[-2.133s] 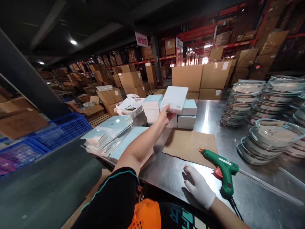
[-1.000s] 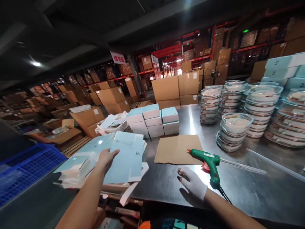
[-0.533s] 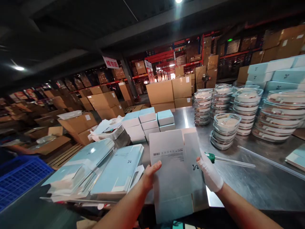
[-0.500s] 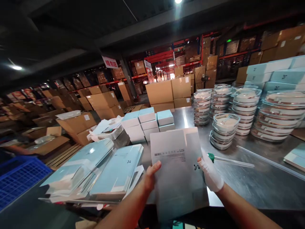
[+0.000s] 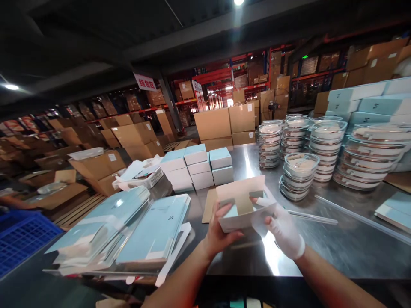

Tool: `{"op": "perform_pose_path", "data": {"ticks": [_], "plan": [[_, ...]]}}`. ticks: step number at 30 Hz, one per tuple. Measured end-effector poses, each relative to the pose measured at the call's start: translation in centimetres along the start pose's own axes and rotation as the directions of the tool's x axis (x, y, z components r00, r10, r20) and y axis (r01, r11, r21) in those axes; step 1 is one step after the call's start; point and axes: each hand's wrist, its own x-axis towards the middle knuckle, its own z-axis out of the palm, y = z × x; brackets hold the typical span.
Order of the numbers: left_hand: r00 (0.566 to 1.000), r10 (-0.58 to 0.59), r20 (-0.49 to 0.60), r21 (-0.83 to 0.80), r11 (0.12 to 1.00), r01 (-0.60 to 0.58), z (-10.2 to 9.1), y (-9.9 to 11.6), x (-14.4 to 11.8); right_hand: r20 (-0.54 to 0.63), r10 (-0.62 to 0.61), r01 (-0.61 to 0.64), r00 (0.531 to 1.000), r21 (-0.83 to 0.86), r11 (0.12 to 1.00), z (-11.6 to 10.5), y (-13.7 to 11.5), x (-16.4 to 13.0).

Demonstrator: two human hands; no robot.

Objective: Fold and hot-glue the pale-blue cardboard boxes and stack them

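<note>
The bare left hand (image 5: 220, 231) grips the near-left corner and the white-gloved right hand (image 5: 282, 229) pinches the right wall of a half-folded pale-blue carton (image 5: 244, 205) held at lower centre just above the steel tabletop (image 5: 337, 248); squaring it well calls for steady, even thumb pressure along the creases.

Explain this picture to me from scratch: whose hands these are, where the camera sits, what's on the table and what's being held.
There is no machine here. A camera worn on a person's head looks forward and down at their own two hands. The bare left hand and the gloved right hand together hold a partly folded carton above a steel table. On the table lie flat blue carton sheets, stacked finished boxes, a cardboard sheet and stacks of glass bowls. Behind is a warehouse with shelving.
</note>
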Motion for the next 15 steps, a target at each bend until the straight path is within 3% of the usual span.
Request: {"op": "perform_pose_path", "data": {"ticks": [2, 3, 5, 7, 11, 13, 15], "plan": [[0.992, 0.123, 0.019, 0.094, 0.988, -0.124, 0.1, 0.0, -0.4, -0.093, 0.056, -0.058, 0.994, -0.016, 0.998, 0.5, 0.2, 0.6], [0.985, 0.171, -0.021, 0.121, 0.978, -0.167, 0.3, 0.0, -0.6, -0.155, 0.085, -0.092, 0.984, -0.036, 0.995, 1.0, 0.5, 0.9], [0.968, 0.196, -0.155, 0.088, 0.979, -0.184, 0.8, -0.4, -0.9, -0.305, 0.085, -0.124, 0.949, -0.111, 0.986, 1.8, 1.1, 1.2], [0.962, 0.184, -0.203, 0.046, 0.983, -0.178, 0.9, -1.0, -1.2, -0.407, 0.025, -0.099, 0.913, -0.162, 0.982, 2.4, 1.7, 1.5], [0.962, 0.269, -0.033, 0.139, 0.955, -0.263, -0.3, -1.7, -1.3, -0.353, -0.025, -0.018, 0.935, -0.118, 0.993, 0.9, 2.8, 1.9], [0.932, 0.353, -0.082, 0.209, 0.921, -0.330, -1.3, -1.5, -0.9, -0.295, -0.028, -0.041, 0.955, -0.226, 0.973, -0.9, 3.6, 2.3], [0.894, 0.398, -0.206, 0.263, 0.902, -0.342, -2.4, -0.9, -0.4, -0.236, 0.032, -0.149, 0.971, -0.498, 0.855, -2.8, 4.8, 2.6]]}}
